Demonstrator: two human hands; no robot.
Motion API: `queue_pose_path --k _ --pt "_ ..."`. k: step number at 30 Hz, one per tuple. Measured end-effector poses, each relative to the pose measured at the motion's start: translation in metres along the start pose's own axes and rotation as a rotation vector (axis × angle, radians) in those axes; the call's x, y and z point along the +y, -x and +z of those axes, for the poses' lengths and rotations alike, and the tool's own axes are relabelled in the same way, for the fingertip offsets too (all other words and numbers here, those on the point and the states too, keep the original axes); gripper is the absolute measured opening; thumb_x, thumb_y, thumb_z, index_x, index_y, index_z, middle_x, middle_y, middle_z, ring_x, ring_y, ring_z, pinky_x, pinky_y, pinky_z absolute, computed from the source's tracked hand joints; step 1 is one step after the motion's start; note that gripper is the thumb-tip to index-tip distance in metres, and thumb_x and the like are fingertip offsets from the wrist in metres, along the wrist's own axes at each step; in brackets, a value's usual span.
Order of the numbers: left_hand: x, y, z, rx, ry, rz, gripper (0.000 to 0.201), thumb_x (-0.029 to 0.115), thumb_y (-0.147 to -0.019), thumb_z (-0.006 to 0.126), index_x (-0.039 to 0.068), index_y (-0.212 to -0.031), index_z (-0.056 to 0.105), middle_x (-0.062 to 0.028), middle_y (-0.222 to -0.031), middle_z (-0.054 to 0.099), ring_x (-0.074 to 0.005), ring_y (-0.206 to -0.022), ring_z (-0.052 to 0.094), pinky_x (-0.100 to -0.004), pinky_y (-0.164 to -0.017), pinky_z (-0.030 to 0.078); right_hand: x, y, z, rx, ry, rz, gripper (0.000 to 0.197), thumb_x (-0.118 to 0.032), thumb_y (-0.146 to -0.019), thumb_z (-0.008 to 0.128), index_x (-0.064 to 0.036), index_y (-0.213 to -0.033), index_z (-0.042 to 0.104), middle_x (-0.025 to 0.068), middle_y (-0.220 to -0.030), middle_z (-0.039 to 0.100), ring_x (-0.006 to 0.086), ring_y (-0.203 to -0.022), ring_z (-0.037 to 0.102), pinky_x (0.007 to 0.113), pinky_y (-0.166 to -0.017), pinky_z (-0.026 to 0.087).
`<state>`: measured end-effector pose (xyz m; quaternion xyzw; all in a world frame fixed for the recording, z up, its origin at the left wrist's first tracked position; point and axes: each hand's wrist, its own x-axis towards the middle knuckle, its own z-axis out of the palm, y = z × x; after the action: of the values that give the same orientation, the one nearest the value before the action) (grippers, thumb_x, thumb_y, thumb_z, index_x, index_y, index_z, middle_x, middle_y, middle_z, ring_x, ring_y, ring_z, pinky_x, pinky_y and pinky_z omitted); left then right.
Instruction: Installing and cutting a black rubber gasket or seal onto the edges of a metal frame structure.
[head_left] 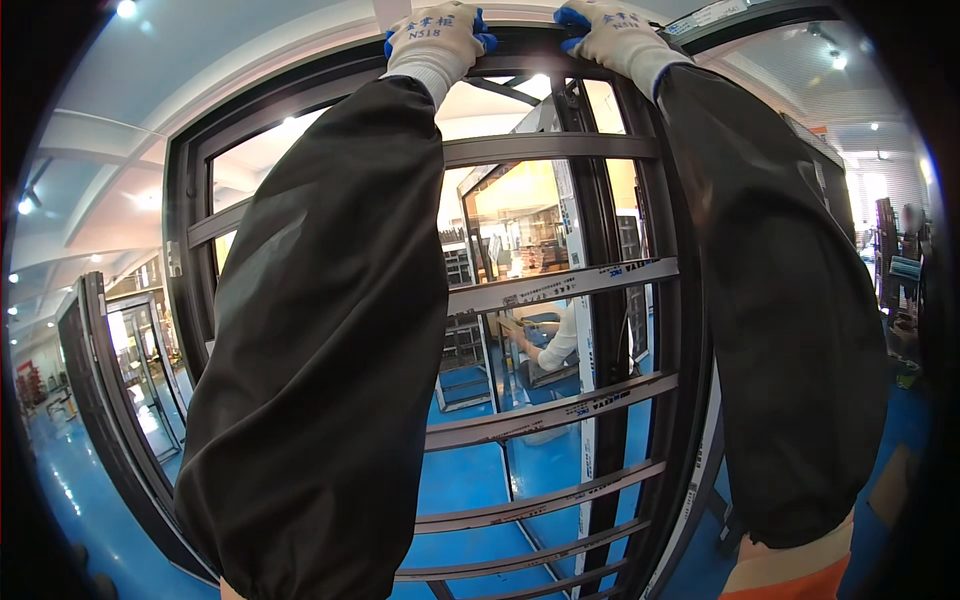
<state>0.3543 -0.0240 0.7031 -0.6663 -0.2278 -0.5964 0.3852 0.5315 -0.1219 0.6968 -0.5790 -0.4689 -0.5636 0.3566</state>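
Observation:
A tall dark metal window frame with several horizontal bars stands upright right in front of me. Both my arms, in loose black sleeves, reach up to its top rail. My left hand, in a white glove with a blue palm, has its fingers curled at the rail left of the middle. At the same rail, a little to the right, my right hand in a matching glove is bent over it, fingers turned inward. Printed protective film covers several lower bars. Part of the frame's left side is hidden behind my left sleeve.
Through the bars a seated person's arm in a pale sleeve shows beyond. More dark frames stand at the left. A blue glossy floor spreads below. At the far right are shelves or racks, and brown cardboard lies low.

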Motion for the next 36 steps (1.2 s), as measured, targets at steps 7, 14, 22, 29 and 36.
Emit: queue_pose_path --k 7,14,22,29,36 --pt "0.004 0.001 -0.009 -0.054 -0.012 -0.022 0.028 0.035 -0.081 0.065 0.014 -0.099 0.066 -0.0115 -0.107 0.064 -0.0296 -0.104 0.060 -0.0409 -0.088 0.047 -0.005 -0.026 0.010 -0.030 0.213 -0.028 0.042 -0.042 -0.080 0.064 -0.0180 -0.115 0.061 0.0123 -0.113 0.062 0.0299 -0.105 0.059 0.041 -0.089 0.047" --pt "0.006 -0.001 -0.011 -0.117 -0.098 -0.044 0.029 0.031 -0.082 0.063 0.012 -0.103 0.065 -0.0122 -0.110 0.064 -0.0292 -0.107 0.059 -0.0413 -0.090 0.047 -0.022 -0.023 0.007 -0.039 0.258 0.014 0.037 -0.044 -0.081 0.062 -0.0182 -0.108 0.063 0.0129 -0.107 0.065 0.0297 -0.102 0.062 0.041 -0.085 0.049" --pt "0.003 0.004 -0.011 -0.097 -0.097 -0.077 0.029 0.028 -0.082 0.061 0.012 -0.106 0.064 -0.0128 -0.115 0.062 -0.0297 -0.111 0.057 -0.0412 -0.093 0.045 -0.025 -0.019 0.023 0.099 0.317 -0.157 0.038 -0.041 -0.083 0.059 -0.0104 -0.106 0.062 0.0148 -0.107 0.064 0.0305 -0.102 0.061 0.042 -0.086 0.048" --pt "0.010 0.008 -0.007 -0.051 -0.078 -0.007 0.034 0.032 -0.084 0.061 0.012 -0.111 0.061 -0.0125 -0.119 0.060 -0.0292 -0.113 0.055 -0.0410 -0.094 0.044 -0.011 -0.016 0.025 0.189 0.355 -0.179 0.034 -0.038 -0.084 0.058 -0.0098 -0.102 0.064 0.0147 -0.105 0.064 0.0302 -0.101 0.061 0.040 -0.086 0.048" --pt "0.012 0.007 -0.006 -0.048 -0.094 -0.041 0.038 0.037 -0.082 0.064 0.012 -0.110 0.063 -0.0120 -0.118 0.061 -0.0288 -0.112 0.056 -0.0403 -0.093 0.045 -0.044 -0.015 0.015 0.089 0.202 -0.115 0.032 -0.035 -0.084 0.058 -0.0130 -0.107 0.065 0.0143 -0.107 0.065 0.0297 -0.100 0.062 0.040 -0.086 0.048"
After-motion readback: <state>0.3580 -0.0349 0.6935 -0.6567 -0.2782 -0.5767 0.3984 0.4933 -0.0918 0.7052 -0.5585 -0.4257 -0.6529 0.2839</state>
